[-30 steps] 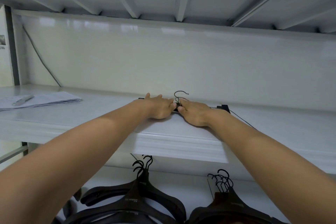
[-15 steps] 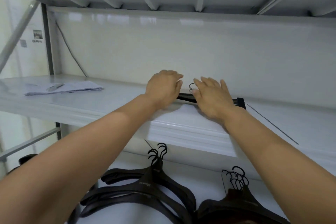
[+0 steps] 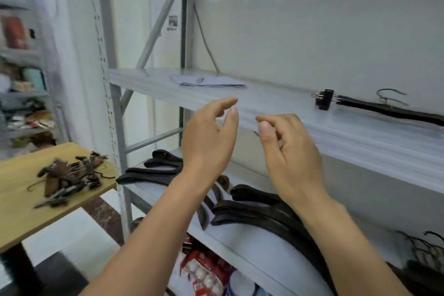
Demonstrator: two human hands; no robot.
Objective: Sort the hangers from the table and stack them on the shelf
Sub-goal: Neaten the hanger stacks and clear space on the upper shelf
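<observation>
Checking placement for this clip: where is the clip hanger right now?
The clip hanger lies on the upper shelf at the right of the head view, right of the papers, clear of both empty hands.

The person is showing two bare forearms with no sleeves reaching them, and the left hand [image 3: 206, 144] and right hand [image 3: 288, 151] are wearing no gloves, rings or watch.

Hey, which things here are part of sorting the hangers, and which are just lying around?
Job: hanger pile on wooden table; clip hanger on upper shelf; black hangers below.
Lying about: papers; red packets.
</observation>
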